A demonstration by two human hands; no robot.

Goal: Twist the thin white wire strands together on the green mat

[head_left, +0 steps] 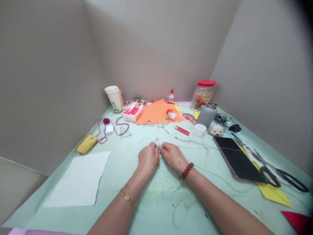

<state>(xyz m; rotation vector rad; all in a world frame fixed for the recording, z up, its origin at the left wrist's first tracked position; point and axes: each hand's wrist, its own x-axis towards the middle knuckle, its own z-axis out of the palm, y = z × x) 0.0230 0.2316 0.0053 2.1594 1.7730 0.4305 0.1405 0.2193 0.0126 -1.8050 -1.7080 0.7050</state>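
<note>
Right now, I'm watching a person working close over the table (122, 169), both hands curled and nearly meeting at the middle. The left hand (149, 156) and the right hand (171, 156) are pinching a thin cord (159, 147) between fingertips; it is showing in the narrow gap between them, though its details are too small for me to make out. A gold bracelet (128, 196) is circling the left wrist, and a dark red bead bracelet (187, 170) is sitting on the right.

Pale green strands (193, 141) are lying loose beyond the right hand, near a red lighter (182, 130) and a small white tub (199, 130). Behind that tub, a grey bottle (206, 116) is standing upright in front of a red-lidded jar (201, 96). Over on the right, a phone (238, 159) is lying flat, with black-handled scissors (297, 186) resting beside it.

Farther back, orange sheets (154, 112) are spreading out just beside a tissue pack (133, 111), and a paper cup (114, 99) is standing at the back left. Nearer the left edge, a yellow corn-shaped thing (87, 144) is lying beyond a white sheet (78, 181), while purple cord (123, 132) is straggling nearby.
</note>
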